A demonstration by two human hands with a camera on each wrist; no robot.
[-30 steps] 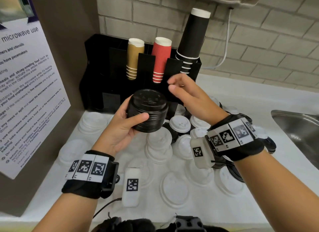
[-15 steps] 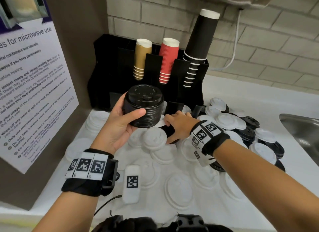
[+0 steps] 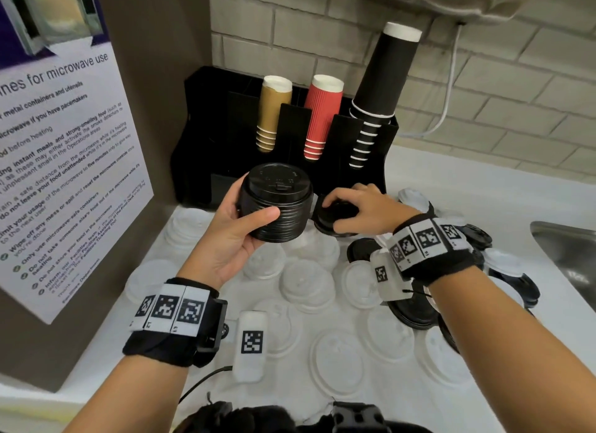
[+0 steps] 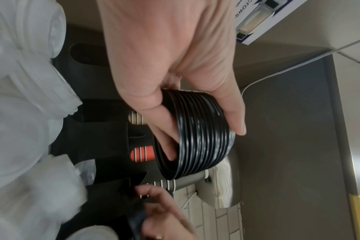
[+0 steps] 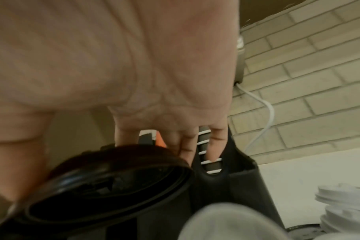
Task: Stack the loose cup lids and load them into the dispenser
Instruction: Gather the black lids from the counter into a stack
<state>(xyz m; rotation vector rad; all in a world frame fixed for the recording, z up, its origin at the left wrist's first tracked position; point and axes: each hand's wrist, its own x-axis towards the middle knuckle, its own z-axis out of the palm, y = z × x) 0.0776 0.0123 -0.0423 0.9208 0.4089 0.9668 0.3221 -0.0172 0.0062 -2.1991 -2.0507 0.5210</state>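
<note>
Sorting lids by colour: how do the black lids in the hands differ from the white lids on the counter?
The black lids are nested in one stack held up by the left hand; the white lids lie scattered, singly or in low piles. The right hand grips another black lid. Both kinds are round, domed cup lids.

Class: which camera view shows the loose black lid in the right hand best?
The right wrist view: the black lid fills the foreground, underside visible, gripped by the right hand. In the head view the hand mostly covers it; in the left wrist view it is a blur.
</note>
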